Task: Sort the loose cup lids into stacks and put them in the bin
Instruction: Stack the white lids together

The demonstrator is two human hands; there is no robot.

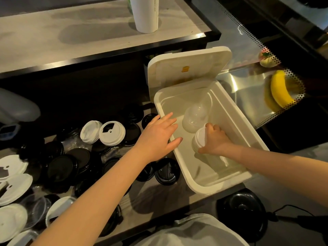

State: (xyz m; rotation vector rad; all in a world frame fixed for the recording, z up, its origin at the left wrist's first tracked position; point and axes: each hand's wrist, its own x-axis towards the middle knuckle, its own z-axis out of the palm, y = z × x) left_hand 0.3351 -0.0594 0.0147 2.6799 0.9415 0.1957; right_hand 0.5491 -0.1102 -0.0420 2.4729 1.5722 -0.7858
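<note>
Two stacks lie in the open white plastic bin (229, 114): clear dome lids (195, 118), and a white-topped lid stack (200, 137) which the right hand (215, 141) grips with curled fingers. The left hand (158, 139) rests straight-fingered on the bin's rim, with loose black and white lids (167, 172) scattered on the counter beside it.

Open bin (230, 114) holds clear dome-lid stack (195, 118), white-topped stack (200, 137); blk/wht lids (112, 133) loose beside.

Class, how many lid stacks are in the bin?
2: a clear stack in the middle of the bin, and a white stack beside it, gripped by the right hand. More may be hidden.
</note>
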